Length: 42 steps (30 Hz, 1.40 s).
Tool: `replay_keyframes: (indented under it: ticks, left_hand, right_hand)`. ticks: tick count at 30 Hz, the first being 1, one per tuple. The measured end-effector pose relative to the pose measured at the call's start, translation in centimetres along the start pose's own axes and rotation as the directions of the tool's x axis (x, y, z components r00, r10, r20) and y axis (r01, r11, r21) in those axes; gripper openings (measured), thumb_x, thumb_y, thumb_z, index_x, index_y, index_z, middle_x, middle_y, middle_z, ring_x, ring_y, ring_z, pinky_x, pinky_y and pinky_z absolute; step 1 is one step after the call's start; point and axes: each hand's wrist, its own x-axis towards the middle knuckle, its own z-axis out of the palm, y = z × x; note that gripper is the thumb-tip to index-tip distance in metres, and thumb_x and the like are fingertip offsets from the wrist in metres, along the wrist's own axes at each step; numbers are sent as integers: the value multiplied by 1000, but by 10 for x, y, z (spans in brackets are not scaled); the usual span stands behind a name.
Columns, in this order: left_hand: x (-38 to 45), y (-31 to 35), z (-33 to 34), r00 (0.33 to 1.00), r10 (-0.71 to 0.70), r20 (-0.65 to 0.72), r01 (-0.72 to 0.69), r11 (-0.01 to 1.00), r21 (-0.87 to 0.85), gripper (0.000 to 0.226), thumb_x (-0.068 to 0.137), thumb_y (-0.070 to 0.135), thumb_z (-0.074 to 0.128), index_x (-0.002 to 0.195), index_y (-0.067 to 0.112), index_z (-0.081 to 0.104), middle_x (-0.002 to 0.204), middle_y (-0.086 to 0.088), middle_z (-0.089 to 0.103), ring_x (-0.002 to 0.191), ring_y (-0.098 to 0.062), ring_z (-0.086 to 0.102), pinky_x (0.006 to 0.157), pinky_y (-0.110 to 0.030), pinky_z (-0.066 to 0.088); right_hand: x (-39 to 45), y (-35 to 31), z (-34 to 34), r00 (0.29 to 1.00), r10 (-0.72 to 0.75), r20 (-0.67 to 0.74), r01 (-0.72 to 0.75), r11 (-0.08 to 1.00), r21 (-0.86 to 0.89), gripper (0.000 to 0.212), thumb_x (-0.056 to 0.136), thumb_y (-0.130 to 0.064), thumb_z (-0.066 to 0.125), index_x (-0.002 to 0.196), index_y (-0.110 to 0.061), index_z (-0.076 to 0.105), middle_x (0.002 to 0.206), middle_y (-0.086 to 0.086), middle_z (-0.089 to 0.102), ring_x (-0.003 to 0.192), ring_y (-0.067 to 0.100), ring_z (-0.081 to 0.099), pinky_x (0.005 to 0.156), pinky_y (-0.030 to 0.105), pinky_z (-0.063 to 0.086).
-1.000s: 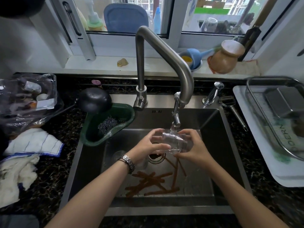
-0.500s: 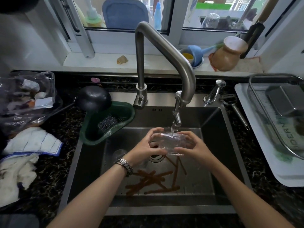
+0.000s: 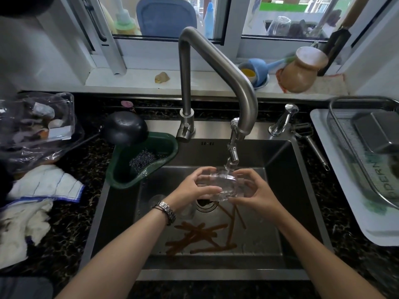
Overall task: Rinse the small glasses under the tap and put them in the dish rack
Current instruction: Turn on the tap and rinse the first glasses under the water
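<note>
A small clear glass (image 3: 222, 186) lies on its side between both hands, right under the tap's nozzle (image 3: 231, 160), over the sink's drain. My left hand (image 3: 194, 188), with a metal watch on its wrist, grips the glass from the left. My right hand (image 3: 257, 190) cups it from the right. Another small glass (image 3: 156, 200) stands on the sink floor at the left, partly hidden by my left wrist. The wire dish rack (image 3: 354, 152) sits on a white tray at the right and holds a steel container (image 3: 380, 132).
Several brown sticks (image 3: 200, 236) lie on the floor of the steel sink (image 3: 280, 212). A green strainer basket (image 3: 140, 160) with a steel scourer hangs at the sink's left corner. Cloths (image 3: 43, 186) and a plastic bag lie on the left counter. A peeler (image 3: 311, 141) lies by the rack.
Both hands keep the glass under the tap, and it has turned a little between them. The view has shifted slightly.
</note>
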Motion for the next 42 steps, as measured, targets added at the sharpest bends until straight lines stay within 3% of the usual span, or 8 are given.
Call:
replay_keyframes:
  ticks: [5, 12, 16, 20, 24, 31, 37, 42]
  left_hand:
    - [-2, -4, 0, 994, 96, -44, -93, 994, 50, 63, 73, 7, 81, 126, 24, 50, 125, -3, 60, 110, -16, 65, 92, -32, 55]
    - [-2, -7, -3, 991, 137, 2, -137, 989, 60, 67, 64, 12, 86, 120, 29, 53, 132, -3, 53, 122, -19, 57, 98, -44, 52]
    - [-2, -9, -3, 992, 127, 18, -128, 991, 38, 74, 64, 12, 86, 125, 34, 51, 137, -2, 48, 127, -18, 52, 102, -44, 49]
    - [1, -5, -6, 997, 67, 34, -71, 992, 103, 92, 68, 20, 85, 142, 40, 34, 145, 4, 38, 133, -16, 44, 107, -46, 43]
    - [4, -5, -8, 999, -10, 34, 6, 993, 122, 85, 71, 31, 83, 141, 41, 35, 142, 1, 44, 128, -19, 50, 105, -46, 46]
    - [3, -10, -5, 1000, -1, 0, 1, 998, 66, 64, 74, 16, 81, 128, 34, 50, 127, -2, 57, 113, -19, 63, 95, -41, 54]
    - [-1, -17, -1, 994, 105, -31, -103, 993, 59, 69, 65, 10, 86, 122, 31, 53, 130, -5, 56, 115, -21, 62, 95, -43, 53]
    - [-4, -19, 3, 989, 136, -57, -134, 990, 43, 70, 65, 3, 85, 122, 27, 53, 134, -7, 49, 119, -20, 58, 94, -42, 55]
  right_hand:
    - [3, 2, -6, 998, 57, 18, -58, 998, 10, 74, 68, -25, 83, 131, -34, 45, 131, -9, 54, 118, 8, 57, 92, 31, 53]
    - [6, -2, -5, 980, 188, 62, -195, 971, 141, 55, 73, -37, 72, 124, -28, 54, 127, 2, 57, 101, 19, 69, 77, 37, 59]
    - [5, 1, -5, 990, 142, 18, -143, 983, 115, 49, 71, -31, 75, 117, -25, 59, 121, 3, 63, 99, 15, 69, 78, 32, 59]
    - [3, 4, -5, 999, 51, -18, -50, 997, 57, 54, 69, -25, 79, 118, -19, 59, 118, 1, 65, 106, 14, 66, 89, 35, 56]
    - [3, 4, -6, 999, 27, -25, -26, 999, 27, 55, 67, -24, 81, 117, -19, 59, 117, -1, 64, 107, 12, 64, 92, 36, 55]
    - [2, 9, -5, 999, 31, -11, -30, 998, 54, 61, 65, -22, 83, 120, -20, 57, 122, -2, 62, 112, 13, 63, 95, 39, 53]
    - [8, 5, -3, 979, 203, -1, -200, 965, 171, 69, 67, -36, 78, 129, -33, 50, 131, -2, 54, 115, 18, 60, 88, 41, 57]
    - [7, 4, 0, 941, 333, 58, -337, 912, 235, 64, 68, -31, 77, 126, -25, 51, 125, 10, 57, 104, 26, 67, 77, 38, 60]
